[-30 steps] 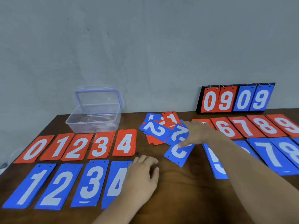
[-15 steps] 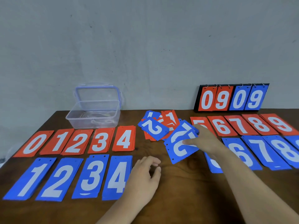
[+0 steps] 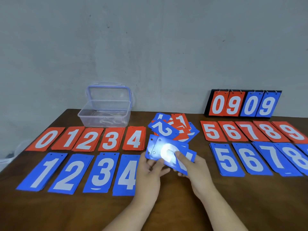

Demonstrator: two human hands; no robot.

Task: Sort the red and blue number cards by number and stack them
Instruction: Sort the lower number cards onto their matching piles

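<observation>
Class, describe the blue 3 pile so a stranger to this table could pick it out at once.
On the left half of the wooden table, find the near row of blue piles. The blue 3 pile lies third from the left, between the blue 2 pile and blue 4 pile; only it shows a white 3.

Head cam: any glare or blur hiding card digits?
Head view: a glare spot washes out the digit on the blue cards held in the left hand and right hand; they look slightly blurred. Head view: the laid-out stacks read sharp.
</observation>
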